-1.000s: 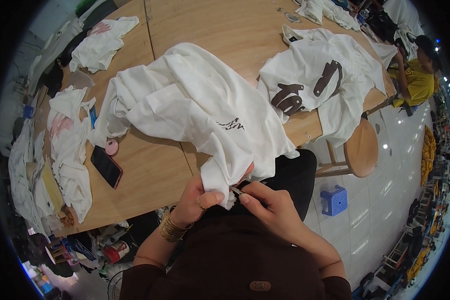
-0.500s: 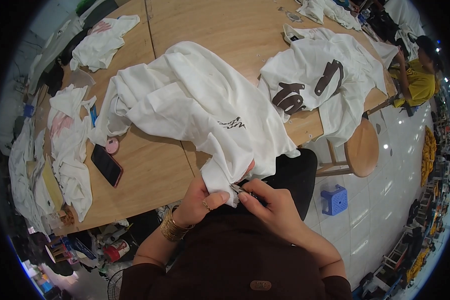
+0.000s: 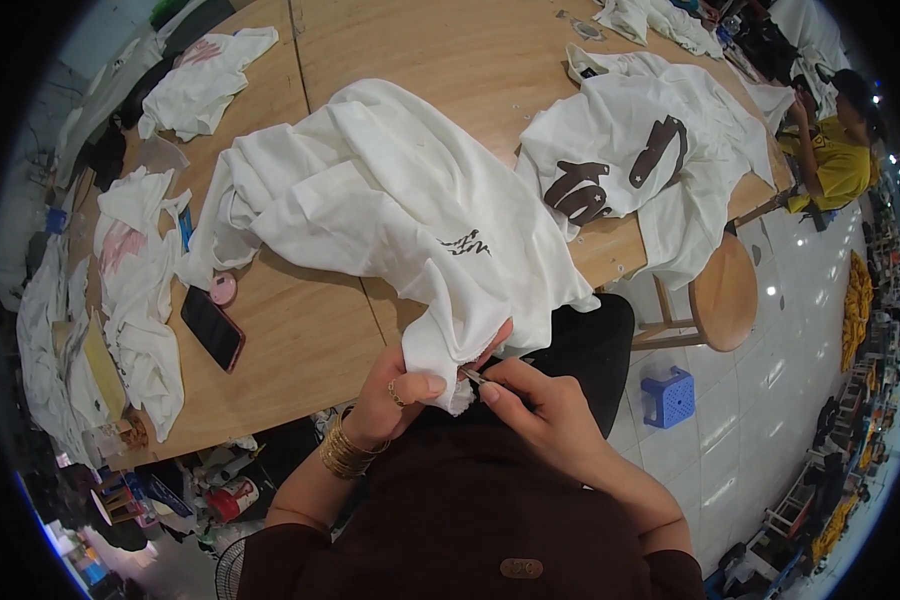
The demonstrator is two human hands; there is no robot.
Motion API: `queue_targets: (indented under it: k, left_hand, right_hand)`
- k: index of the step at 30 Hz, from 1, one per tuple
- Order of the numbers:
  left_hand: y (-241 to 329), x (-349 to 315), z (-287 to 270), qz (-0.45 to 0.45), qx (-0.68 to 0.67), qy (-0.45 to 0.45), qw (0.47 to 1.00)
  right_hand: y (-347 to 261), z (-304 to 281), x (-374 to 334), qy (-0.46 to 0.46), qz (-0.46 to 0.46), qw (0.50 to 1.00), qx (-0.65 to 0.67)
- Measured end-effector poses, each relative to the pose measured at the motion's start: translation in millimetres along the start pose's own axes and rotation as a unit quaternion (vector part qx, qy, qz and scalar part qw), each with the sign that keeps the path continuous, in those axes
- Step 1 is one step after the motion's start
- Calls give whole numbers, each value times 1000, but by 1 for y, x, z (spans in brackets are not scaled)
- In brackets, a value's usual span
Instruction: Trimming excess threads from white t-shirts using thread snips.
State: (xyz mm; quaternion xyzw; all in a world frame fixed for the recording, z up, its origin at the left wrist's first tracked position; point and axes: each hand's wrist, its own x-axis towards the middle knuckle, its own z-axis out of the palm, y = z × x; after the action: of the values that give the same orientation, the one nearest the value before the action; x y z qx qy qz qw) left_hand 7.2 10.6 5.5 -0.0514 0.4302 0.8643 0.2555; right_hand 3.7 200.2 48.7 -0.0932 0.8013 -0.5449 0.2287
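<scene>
A white shirt (image 3: 380, 190) with small dark lettering lies bunched over the table edge, one end drawn towards me. My left hand (image 3: 388, 396), with gold bangles and a ring, is closed on that end, thumb on top of the fabric and fingers partly hidden beneath. In my right hand (image 3: 550, 408) is a pair of small thread snips (image 3: 473, 376), pinched between thumb and fingers. Their metal tips touch the fabric edge beside my left thumb; most of the handle is hidden by my fingers.
Another white shirt (image 3: 620, 140) with dark brown print lies right on the wooden table (image 3: 290, 350). White garments (image 3: 135, 290), a phone (image 3: 213, 330) and a pink round item (image 3: 223, 289) are left. A wooden stool (image 3: 722, 295), blue plastic stool (image 3: 668, 397) and person in yellow (image 3: 835, 165) are right.
My left thumb has shifted slightly left along the fabric, and the held edge has turned a little. The snips remain at the edge in my right hand.
</scene>
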Motion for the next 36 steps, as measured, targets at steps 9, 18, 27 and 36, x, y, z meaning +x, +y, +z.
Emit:
queue_targets:
  k: [9, 18, 27, 36]
  left_hand:
    - [-2, -2, -4, 3, 10, -14, 1000]
    - [3, 0, 1, 8, 35, -43, 998]
    - [8, 2, 4, -7, -22, -60, 998]
    - [2, 1, -2, 1, 67, -38, 997]
  right_hand:
    - [4, 4, 2, -1, 1, 999, 33]
    - [8, 8, 3, 23, -17, 999, 18]
    - [3, -9, -2, -15, 21, 1000, -2]
    - [-7, -8, 0, -35, 10, 999, -3]
